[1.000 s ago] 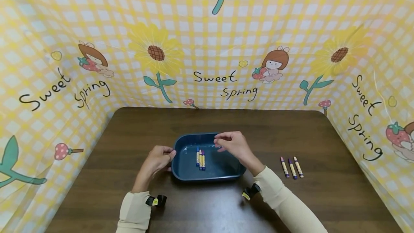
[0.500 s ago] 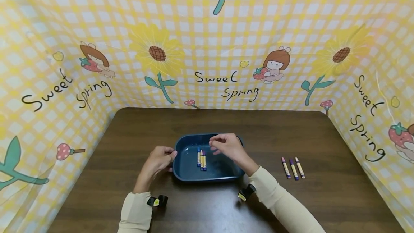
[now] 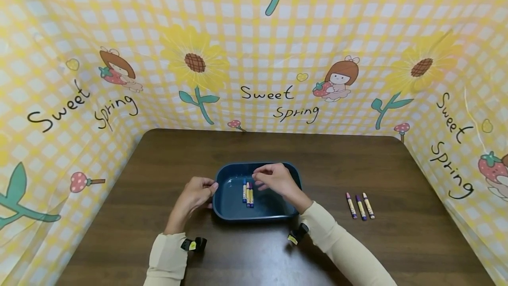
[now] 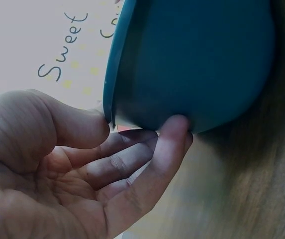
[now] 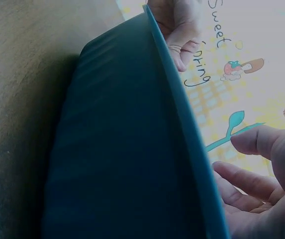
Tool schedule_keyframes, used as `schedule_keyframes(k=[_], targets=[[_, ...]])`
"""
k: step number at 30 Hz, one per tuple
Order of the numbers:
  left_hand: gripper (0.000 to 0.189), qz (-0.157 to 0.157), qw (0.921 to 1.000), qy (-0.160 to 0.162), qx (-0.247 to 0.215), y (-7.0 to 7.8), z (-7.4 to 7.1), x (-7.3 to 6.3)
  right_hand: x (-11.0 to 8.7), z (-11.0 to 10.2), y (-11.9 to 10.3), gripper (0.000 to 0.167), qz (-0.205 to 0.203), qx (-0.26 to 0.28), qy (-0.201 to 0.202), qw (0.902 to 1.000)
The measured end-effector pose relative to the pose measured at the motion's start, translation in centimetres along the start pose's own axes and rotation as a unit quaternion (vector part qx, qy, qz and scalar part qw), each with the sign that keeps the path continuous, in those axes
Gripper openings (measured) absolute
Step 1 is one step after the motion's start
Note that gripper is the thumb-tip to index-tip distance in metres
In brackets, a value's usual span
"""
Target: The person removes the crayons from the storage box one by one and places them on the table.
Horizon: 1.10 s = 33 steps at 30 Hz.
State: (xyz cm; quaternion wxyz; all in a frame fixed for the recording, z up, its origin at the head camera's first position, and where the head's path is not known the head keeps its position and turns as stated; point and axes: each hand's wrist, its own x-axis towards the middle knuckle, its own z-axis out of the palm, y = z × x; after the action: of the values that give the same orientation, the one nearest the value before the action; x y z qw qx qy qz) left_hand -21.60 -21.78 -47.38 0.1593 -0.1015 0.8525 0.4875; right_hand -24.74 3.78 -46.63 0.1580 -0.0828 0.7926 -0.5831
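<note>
A dark blue rectangular tray (image 3: 258,219) stands on the table. At its left end my left hand (image 3: 197,195) grips it, thumb at the rim and fingertips against the outer wall, as the left wrist view shows. Inside the tray, left of its middle, three crayons (image 3: 248,195) in yellowish wrappers lie side by side; one has a blue tip, another a purple one. Over the tray's right half hovers my right hand (image 3: 275,181), holding nothing. Its thumb and forefinger (image 5: 249,179) are apart in the right wrist view.
Three more crayons (image 3: 360,206) lie on the brown wooden table (image 3: 317,149) to the right of the tray, with pinkish, purple and pale tips. A yellow checked cloth (image 3: 254,56) with printed flowers surrounds the table at the back and sides.
My right hand has moved left over the tray, closer to the crayons inside it. The left hand keeps its place on the tray's rim, and the crayons have not shifted.
</note>
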Motion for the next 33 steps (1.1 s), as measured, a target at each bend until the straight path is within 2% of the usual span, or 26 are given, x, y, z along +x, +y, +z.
schedule_keyframes(k=[9, 15, 23, 33], targets=[[0.037, 0.003, 1.0000, -0.006, -0.006, 0.2, -0.1, -0.2, 0.6, 0.8, 0.3, 0.026, 0.039, 0.006, -0.004, 0.9992], [0.037, 0.006, 0.9999, -0.010, -0.005, 0.2, -0.2, -0.2, 1.1, 1.3, 0.8, 0.025, 0.061, -0.022, 0.005, 0.9979], [0.037, 0.007, 0.9999, -0.009, -0.011, 0.2, -0.1, -0.1, 1.3, 1.3, 1.5, 0.020, 0.083, -0.068, -0.007, 0.9942], [0.036, 0.000, 1.0000, -0.003, -0.008, 0.1, 0.0, -0.1, 1.2, 2.2, 2.0, 0.012, 0.081, -0.114, -0.008, 0.9902]])
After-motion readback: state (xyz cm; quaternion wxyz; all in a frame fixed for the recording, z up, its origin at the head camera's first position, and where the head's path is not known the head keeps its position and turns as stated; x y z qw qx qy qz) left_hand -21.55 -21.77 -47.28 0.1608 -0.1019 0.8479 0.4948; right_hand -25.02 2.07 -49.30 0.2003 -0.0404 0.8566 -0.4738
